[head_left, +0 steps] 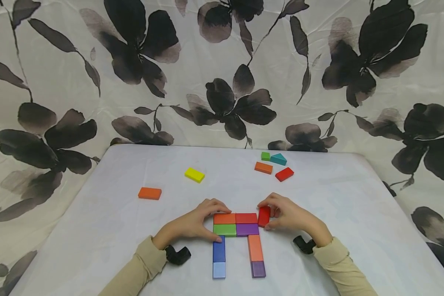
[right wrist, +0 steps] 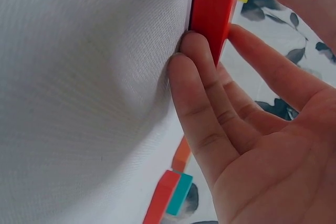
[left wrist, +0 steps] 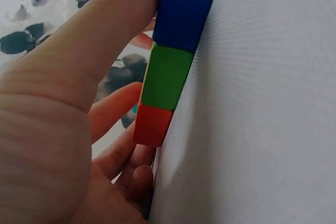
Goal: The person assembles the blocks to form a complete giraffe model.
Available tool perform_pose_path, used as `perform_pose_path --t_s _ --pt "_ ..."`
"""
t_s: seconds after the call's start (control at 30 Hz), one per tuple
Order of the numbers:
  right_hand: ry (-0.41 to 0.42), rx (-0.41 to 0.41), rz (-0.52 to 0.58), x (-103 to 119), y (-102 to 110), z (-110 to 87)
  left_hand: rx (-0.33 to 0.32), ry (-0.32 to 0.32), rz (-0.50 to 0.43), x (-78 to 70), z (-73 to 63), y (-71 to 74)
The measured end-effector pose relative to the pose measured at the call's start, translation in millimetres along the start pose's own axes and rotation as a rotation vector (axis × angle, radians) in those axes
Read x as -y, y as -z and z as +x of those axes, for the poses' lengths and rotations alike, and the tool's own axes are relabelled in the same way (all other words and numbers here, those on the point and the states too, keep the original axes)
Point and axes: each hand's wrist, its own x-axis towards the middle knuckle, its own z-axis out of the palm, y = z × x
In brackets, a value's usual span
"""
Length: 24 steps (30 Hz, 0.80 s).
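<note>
Red block pinched by R hand, long axis approx. fore-aft.

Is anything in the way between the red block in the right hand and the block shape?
Nothing visible is in the way: the right hand holds the red block just beside the block shape, with no other block between.
</note>
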Motion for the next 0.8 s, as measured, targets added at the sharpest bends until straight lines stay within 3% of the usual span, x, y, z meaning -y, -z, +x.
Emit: perform_pose_path --t_s 0.63,0.8 --pt "0.011 -0.004 0.003 2.9 3.9 1.6 -0.022 0.007 -0.008 0.8 -1.8 -1.0" --pt "-0.019 -0.123 -0.062 3.2 24.1 5.7 -0.021 0.005 -0.003 1.3 -1.1 -1.7"
